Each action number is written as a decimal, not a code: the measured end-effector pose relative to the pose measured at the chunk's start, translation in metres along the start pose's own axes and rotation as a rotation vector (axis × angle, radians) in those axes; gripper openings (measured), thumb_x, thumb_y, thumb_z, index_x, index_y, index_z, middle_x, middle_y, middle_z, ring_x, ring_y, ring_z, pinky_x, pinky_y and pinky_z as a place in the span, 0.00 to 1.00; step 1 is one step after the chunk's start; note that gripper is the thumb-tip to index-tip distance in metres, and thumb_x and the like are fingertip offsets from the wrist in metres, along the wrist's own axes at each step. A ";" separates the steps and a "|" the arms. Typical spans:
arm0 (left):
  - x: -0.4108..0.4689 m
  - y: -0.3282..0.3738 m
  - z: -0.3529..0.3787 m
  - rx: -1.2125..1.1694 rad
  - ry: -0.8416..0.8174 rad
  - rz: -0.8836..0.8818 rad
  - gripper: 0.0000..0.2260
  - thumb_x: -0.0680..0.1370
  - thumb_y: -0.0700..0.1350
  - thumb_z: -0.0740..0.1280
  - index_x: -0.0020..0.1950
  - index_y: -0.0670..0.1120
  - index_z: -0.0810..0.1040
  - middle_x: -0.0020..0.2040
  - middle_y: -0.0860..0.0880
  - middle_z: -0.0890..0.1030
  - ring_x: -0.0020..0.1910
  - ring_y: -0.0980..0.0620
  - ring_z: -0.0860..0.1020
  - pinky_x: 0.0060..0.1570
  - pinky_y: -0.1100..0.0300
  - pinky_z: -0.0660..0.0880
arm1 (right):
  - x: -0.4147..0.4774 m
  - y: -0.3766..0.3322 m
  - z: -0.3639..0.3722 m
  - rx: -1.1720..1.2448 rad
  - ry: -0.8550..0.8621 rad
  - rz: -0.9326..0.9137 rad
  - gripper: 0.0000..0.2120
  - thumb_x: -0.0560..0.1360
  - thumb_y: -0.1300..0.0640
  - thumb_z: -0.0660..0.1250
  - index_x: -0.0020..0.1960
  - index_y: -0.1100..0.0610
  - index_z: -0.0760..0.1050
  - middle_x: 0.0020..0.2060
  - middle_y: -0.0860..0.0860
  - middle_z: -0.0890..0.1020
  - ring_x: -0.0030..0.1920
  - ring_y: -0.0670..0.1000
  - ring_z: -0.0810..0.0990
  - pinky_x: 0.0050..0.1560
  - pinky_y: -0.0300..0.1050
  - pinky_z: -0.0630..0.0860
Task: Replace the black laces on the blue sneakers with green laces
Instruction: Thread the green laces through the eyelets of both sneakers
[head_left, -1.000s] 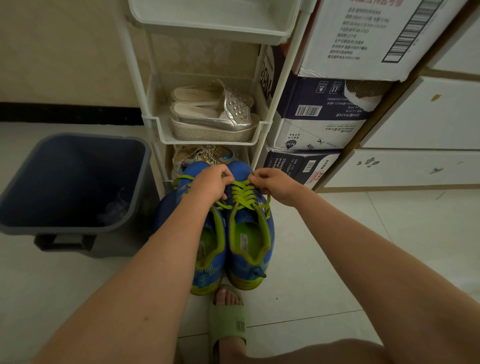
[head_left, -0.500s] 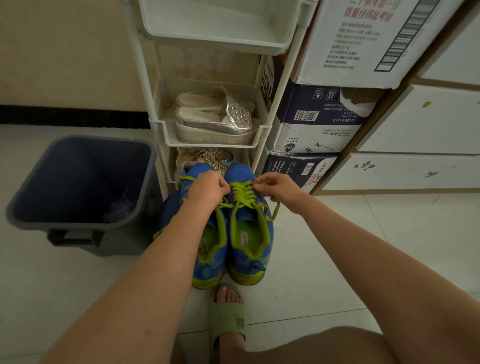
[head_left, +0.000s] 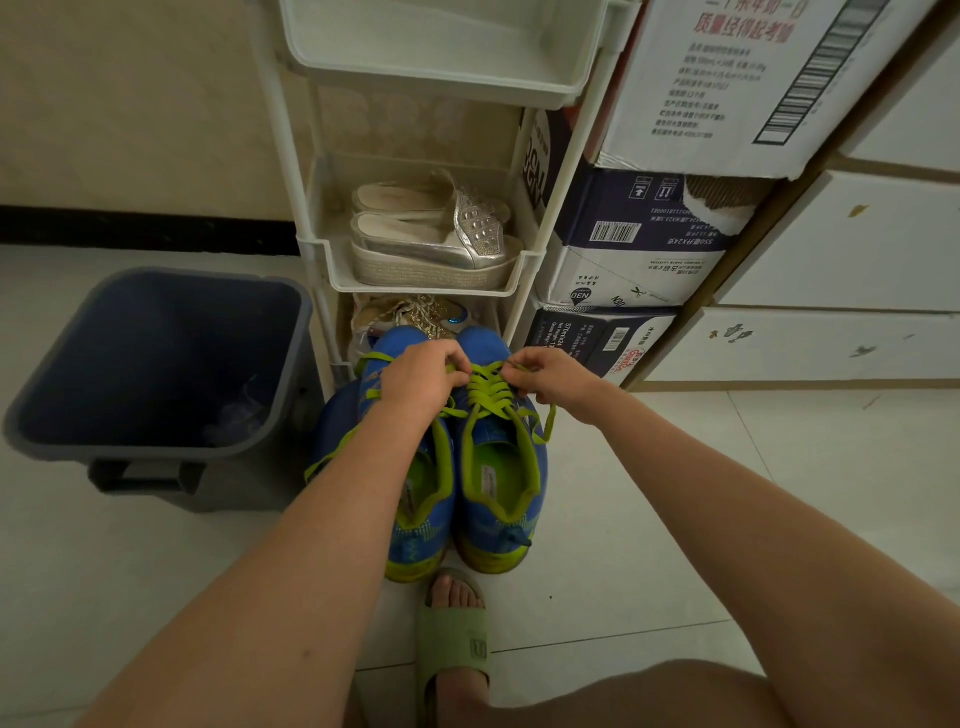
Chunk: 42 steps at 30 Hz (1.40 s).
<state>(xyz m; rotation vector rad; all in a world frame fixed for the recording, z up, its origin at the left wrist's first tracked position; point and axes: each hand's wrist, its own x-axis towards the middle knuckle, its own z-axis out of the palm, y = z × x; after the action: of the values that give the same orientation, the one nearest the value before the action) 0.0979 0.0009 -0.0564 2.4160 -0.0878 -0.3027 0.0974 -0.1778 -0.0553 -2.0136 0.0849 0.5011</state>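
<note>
Head view: the left fingers (head_left: 460, 362) are curled tight and pinch a strand of the flat bright green laces (head_left: 493, 397) at the toe end of the lacing. The right fingers (head_left: 521, 365) pinch another strand just across the crossings. Neither hand holds anything but lace. The left hand (head_left: 421, 382) lies over the neighbouring shoe, and the right hand (head_left: 558, 376) sits at the worked shoe's outer edge.

Both hands work on the right-hand one of the blue sneakers (head_left: 498, 483), a mesh-topped pair with yellow-green soles. The two shoes stand touching on the pale tiled floor (head_left: 675, 519), toes at the foot of a white plastic shelf rack (head_left: 415, 287). No black lace shows. The left-hand shoe also carries green lace, with a loose end trailing off its outer side, though the hand hides most of its lacing.

Nothing pins the shoe down, so a hard tug could probably slide it on the smooth tile or tip it against its partner. Pulling one strand harder than the other would likely leave uneven ends or draw a tip back through an eyelet. The trailing end could snag under the left forearm.

A dark grey plastic bin (head_left: 156, 364) stands to the left, and a foot in a green rubber slipper (head_left: 457, 649) is near the heels.
</note>
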 end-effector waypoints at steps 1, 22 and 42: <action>0.000 0.001 0.000 0.031 -0.003 0.007 0.01 0.78 0.47 0.67 0.48 0.51 0.78 0.54 0.52 0.81 0.42 0.47 0.79 0.49 0.49 0.77 | 0.001 -0.001 0.000 -0.017 0.002 -0.009 0.04 0.79 0.60 0.63 0.50 0.61 0.74 0.35 0.51 0.75 0.35 0.45 0.73 0.31 0.27 0.70; 0.004 0.002 -0.004 0.061 -0.080 0.047 0.02 0.81 0.47 0.62 0.49 0.50 0.72 0.49 0.49 0.79 0.32 0.50 0.77 0.42 0.51 0.76 | -0.004 0.001 -0.004 0.164 0.053 0.017 0.07 0.80 0.59 0.62 0.52 0.61 0.75 0.36 0.50 0.74 0.34 0.44 0.70 0.30 0.30 0.68; 0.001 -0.008 -0.002 0.036 -0.097 0.066 0.03 0.76 0.48 0.69 0.45 0.53 0.75 0.55 0.51 0.79 0.56 0.50 0.77 0.54 0.48 0.74 | -0.017 0.003 -0.001 0.034 -0.029 -0.017 0.04 0.77 0.63 0.66 0.45 0.56 0.75 0.35 0.50 0.77 0.35 0.44 0.73 0.30 0.30 0.68</action>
<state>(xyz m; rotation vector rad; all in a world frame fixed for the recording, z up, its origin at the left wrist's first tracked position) 0.0993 0.0086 -0.0605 2.4273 -0.2176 -0.3911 0.0817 -0.1828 -0.0510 -1.9716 0.0587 0.5144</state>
